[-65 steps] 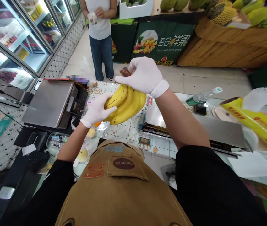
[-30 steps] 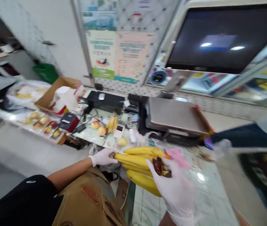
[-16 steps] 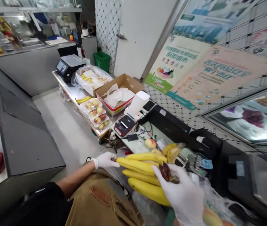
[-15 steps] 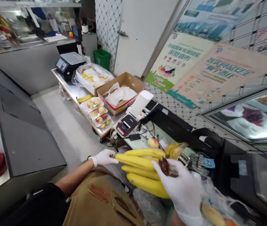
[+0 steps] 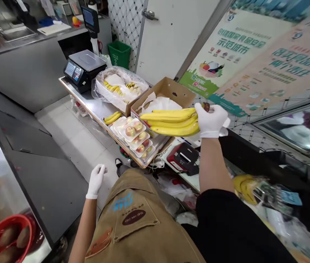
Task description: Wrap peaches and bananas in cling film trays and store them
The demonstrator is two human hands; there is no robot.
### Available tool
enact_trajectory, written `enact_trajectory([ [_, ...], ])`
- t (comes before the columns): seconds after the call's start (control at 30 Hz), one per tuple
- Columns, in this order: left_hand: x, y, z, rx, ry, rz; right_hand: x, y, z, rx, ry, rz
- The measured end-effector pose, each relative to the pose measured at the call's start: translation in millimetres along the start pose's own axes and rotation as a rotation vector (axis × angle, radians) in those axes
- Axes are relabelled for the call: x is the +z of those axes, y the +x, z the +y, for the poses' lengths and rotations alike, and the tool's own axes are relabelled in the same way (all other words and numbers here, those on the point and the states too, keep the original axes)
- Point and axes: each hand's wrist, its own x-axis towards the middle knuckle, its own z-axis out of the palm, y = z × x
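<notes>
A bunch of long, curved yellow bananas (image 5: pixel 171 122), three showing, is gripped near its dark crown by a white-gloved right hand (image 5: pixel 211 119) and held level, tips pointing left.

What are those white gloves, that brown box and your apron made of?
The gloves look like thin rubber or plastic, dull white, hugging the fingers closely. The box looks like plain cardboard, with folded flaps. The apron looks like thick tan canvas, with stitched edges and a patch that might be leather, though I can't be sure.
</notes>
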Motion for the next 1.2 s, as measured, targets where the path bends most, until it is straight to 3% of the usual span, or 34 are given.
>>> enact_trajectory([
  [0.13, -21.0, 48, -12, -0.119, -0.04, 0.034, 100, 50, -12, 0.16, -0.152, 0.03],
  [0.23, -37.1, 111, -1, -0.153, 0.005, 0.012, 184, 75, 2, 0.344, -0.188, 0.008],
  [0.37, -56.1, 228, 51, -0.146, 0.171, -0.036, 281, 91, 32, 0.638, -0.214, 0.005],
  [0.47, -57.1, 324, 104, -0.072, 0.384, -0.155, 326, 89, 49, 0.775, -0.233, -0.025],
  [0.53, -47.6, 384, 137, -0.019, 0.497, -0.224, 342, 80, 58, 0.855, -0.245, -0.043],
  [0.63, -19.5, 458, 174, 0.047, 0.556, -0.314, 351, 60, 71, 0.957, -0.259, -0.063],
  [0.8, 48.6, 555, 213, 0.118, 0.645, -0.578, 344, 36, 86, 1.097, -0.267, -0.113],
  [0.9, 91.3, 611, 232, 0.167, 0.684, -0.708, 338, 35, 75, 1.161, -0.269, -0.123],
  [0.97, 118.0, 649, 242, 0.197, 0.658, -0.764, 339, 39, 54, 1.161, -0.283, -0.081],
  [1.07, 155.5, 703, 253, 0.19, 0.591, -0.794, 357, 50, 0, 1.028, -0.275, 0.02],
  [1.2, 204.5, 761, 256, 0.172, 0.556, -0.841, 416, 78, -103, 0.717, -0.073, -0.027],
])
